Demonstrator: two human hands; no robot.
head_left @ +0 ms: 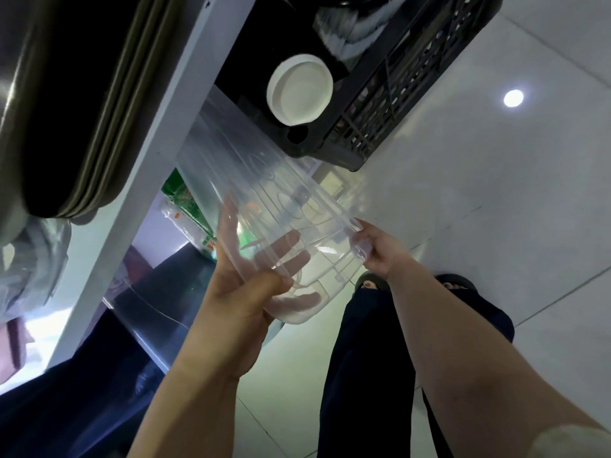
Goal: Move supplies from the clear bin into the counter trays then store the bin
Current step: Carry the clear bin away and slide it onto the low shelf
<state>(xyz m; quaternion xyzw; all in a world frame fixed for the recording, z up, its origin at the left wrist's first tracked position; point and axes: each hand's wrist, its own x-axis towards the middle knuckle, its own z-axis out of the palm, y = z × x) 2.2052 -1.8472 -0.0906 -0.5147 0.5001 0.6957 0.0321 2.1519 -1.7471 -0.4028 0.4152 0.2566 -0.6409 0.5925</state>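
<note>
Both hands grip the clear bin (264,206) below the counter edge (158,133): left hand (244,292) fingers clamped on its near rim, right hand (380,249) pinching its right corner.

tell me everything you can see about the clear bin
The clear bin is see-through plastic with rounded corners, a rolled rim and moulded ribs and ovals. It looks empty and is tilted, its far end pushed under the white counter edge beside the black crate. The left hand grips its near rim; the right hand pinches the other side.
</note>
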